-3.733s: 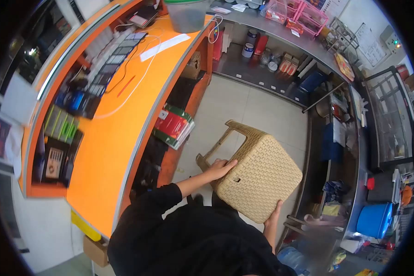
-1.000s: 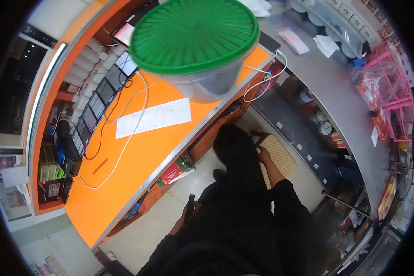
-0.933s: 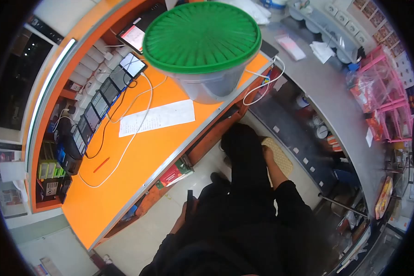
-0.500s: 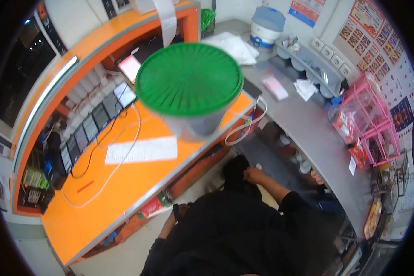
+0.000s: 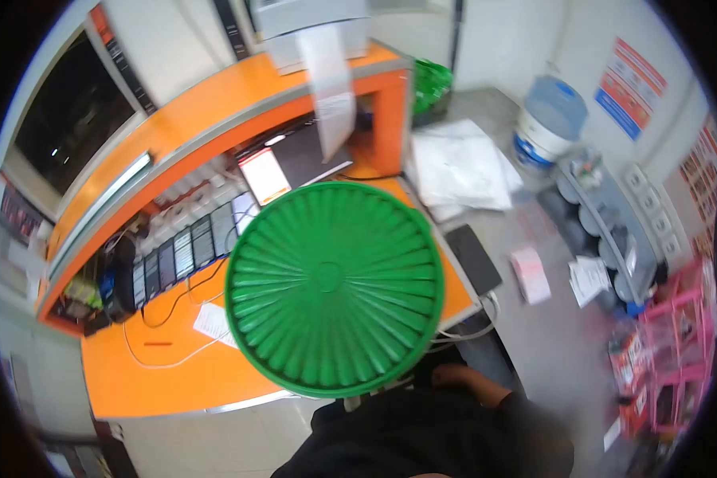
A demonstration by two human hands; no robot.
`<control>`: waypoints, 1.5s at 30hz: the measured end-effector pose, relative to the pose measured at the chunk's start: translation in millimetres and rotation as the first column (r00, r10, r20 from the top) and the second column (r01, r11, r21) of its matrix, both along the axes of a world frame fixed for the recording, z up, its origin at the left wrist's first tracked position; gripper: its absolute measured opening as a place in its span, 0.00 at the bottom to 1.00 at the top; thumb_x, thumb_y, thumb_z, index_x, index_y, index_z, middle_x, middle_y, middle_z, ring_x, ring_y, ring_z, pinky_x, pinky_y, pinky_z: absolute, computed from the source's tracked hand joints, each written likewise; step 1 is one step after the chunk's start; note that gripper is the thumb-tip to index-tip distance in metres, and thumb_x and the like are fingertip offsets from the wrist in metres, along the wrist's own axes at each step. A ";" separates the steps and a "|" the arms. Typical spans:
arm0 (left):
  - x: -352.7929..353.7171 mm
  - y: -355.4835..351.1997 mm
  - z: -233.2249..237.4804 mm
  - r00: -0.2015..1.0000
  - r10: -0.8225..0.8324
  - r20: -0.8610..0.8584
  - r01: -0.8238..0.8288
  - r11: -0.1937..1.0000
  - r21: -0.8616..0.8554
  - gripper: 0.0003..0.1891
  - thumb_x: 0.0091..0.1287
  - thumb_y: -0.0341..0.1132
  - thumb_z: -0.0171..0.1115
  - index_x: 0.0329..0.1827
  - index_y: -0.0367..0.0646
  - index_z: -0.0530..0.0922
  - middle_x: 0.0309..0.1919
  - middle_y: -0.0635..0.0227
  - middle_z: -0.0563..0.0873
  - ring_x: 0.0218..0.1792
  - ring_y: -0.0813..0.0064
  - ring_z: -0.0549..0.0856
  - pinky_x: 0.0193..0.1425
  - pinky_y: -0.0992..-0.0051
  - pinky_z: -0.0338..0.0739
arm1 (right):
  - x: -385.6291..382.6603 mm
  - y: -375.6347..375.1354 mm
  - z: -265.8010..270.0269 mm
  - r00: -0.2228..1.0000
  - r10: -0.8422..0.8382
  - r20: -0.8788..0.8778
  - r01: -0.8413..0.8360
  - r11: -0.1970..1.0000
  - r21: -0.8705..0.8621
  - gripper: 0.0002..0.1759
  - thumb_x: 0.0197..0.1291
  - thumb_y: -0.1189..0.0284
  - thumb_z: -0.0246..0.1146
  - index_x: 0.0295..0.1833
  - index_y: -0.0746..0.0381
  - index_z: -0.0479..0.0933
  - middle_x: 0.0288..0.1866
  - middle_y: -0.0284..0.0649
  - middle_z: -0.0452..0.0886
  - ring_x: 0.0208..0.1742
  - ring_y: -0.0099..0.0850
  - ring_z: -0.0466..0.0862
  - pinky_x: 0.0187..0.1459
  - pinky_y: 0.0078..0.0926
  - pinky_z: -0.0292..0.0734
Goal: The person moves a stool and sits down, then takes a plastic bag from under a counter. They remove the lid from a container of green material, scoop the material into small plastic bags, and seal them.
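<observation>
A large round container with a ribbed green lid [image 5: 332,288] stands on the orange counter [image 5: 167,389], and the lid fills the middle of the view. Just past its lower right edge my right hand [image 5: 452,374] shows in part, low beside dark cloth; its fingers are blurred and I cannot make out what they hold. My left hand is out of sight behind the lid and my black clothing. Partly covered by the lid, a white paper [image 5: 213,323] lies on the counter.
Several phones [image 5: 183,253] stand in a row under the orange shelf [image 5: 191,95], with cables in front. A lit screen [image 5: 264,177] is behind the lid. On the grey worktop [image 5: 534,350] are white sheets [image 5: 462,167], a pink pad [image 5: 530,275], a blue-white dispenser [image 5: 546,123] and a pink rack [image 5: 677,334].
The view has shifted, and the green lid now looks larger, lower and seen from straight above. My left hand, visible earlier at my waist, is hidden. My right hand is lower in view.
</observation>
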State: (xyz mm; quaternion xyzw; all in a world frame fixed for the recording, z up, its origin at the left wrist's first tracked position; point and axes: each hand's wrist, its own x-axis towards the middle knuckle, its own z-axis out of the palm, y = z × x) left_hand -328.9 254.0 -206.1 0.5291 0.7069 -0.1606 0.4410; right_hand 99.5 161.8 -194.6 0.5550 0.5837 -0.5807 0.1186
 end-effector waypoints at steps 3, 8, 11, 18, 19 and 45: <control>-8.3 -23.5 -24.8 0.986 0.152 -0.061 -0.153 0.988 -0.004 0.48 0.49 0.65 0.59 0.68 0.50 0.52 0.63 0.38 0.46 0.60 0.31 0.50 0.63 0.48 0.52 | 2.1 15.0 -41.3 0.942 -0.013 0.334 -0.079 0.962 0.261 0.31 0.46 0.52 0.62 0.51 0.63 0.74 0.53 0.50 0.76 0.55 0.44 0.74 0.54 0.43 0.69; -38.8 -81.4 -69.0 0.949 0.287 -0.129 -0.280 0.957 0.072 0.54 0.46 0.68 0.60 0.72 0.51 0.48 0.67 0.34 0.41 0.64 0.25 0.46 0.67 0.45 0.50 | 58.2 -16.6 -138.7 0.720 -0.311 0.620 -0.044 0.872 0.488 0.45 0.44 0.48 0.64 0.66 0.59 0.61 0.66 0.55 0.59 0.67 0.50 0.59 0.65 0.45 0.55; -58.2 -102.8 -118.5 0.976 0.204 -0.073 -0.139 0.847 0.513 0.46 0.49 0.63 0.61 0.69 0.48 0.59 0.64 0.29 0.51 0.65 0.34 0.54 0.65 0.46 0.52 | 79.6 -41.2 -146.8 0.719 -0.593 0.363 0.402 0.780 0.479 0.52 0.42 0.46 0.66 0.69 0.59 0.54 0.71 0.52 0.50 0.72 0.48 0.50 0.70 0.40 0.47; -43.4 -103.8 -96.8 0.938 0.332 -0.103 -0.256 0.860 0.442 0.35 0.52 0.55 0.63 0.66 0.65 0.63 0.70 0.49 0.47 0.65 0.37 0.55 0.56 0.43 0.64 | 86.7 -47.5 -151.9 0.409 -0.911 -0.057 0.822 0.341 0.456 0.44 0.48 0.57 0.67 0.66 0.67 0.57 0.68 0.53 0.59 0.68 0.45 0.60 0.66 0.37 0.56; -41.6 -105.2 -94.2 0.930 0.347 -0.125 -0.265 0.864 0.428 0.36 0.52 0.55 0.63 0.66 0.65 0.63 0.70 0.50 0.48 0.65 0.37 0.55 0.55 0.42 0.64 | 99.4 -46.0 -164.8 0.500 -0.866 0.021 0.730 0.434 0.528 0.43 0.48 0.58 0.67 0.66 0.66 0.58 0.67 0.53 0.60 0.68 0.46 0.61 0.66 0.37 0.57; -148.7 16.3 -235.8 0.803 0.394 0.446 -0.530 0.816 0.233 0.25 0.55 0.48 0.61 0.52 0.43 0.72 0.40 0.55 0.80 0.43 0.57 0.82 0.45 0.62 0.77 | -505.8 480.4 -295.2 0.478 -0.855 -0.202 0.875 0.484 0.023 0.23 0.57 0.59 0.59 0.56 0.57 0.69 0.52 0.35 0.72 0.53 0.31 0.71 0.50 0.33 0.69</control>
